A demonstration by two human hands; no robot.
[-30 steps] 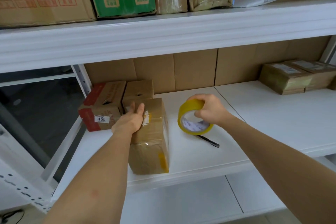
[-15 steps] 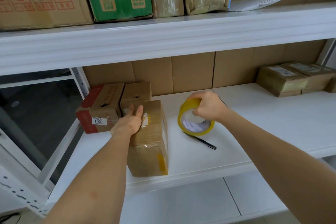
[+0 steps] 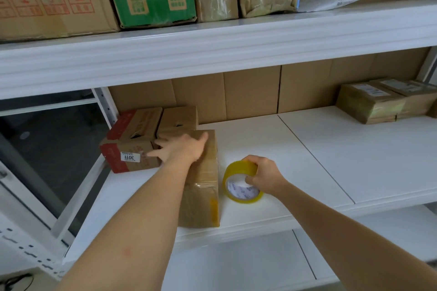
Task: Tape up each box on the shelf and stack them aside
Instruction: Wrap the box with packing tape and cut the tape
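Meanwhile, the taped box (image 3: 203,186) on the shelf (image 3: 307,160) is pressed by the open left hand (image 3: 182,149), while the yellow tape roll (image 3: 241,182) just right of it is gripped by the right hand (image 3: 264,177).

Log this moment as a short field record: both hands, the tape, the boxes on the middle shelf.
left hand: flat on the taped box, fingers spread toward the red-edged box
right hand: gripping the tape roll
tape roll: yellow, on edge on the shelf, right of the taped box
taped box: brown, at the shelf's front edge
red-edged box: behind-left, label reads 3011
far-right boxes: two wrapped, side by side
shelf: white
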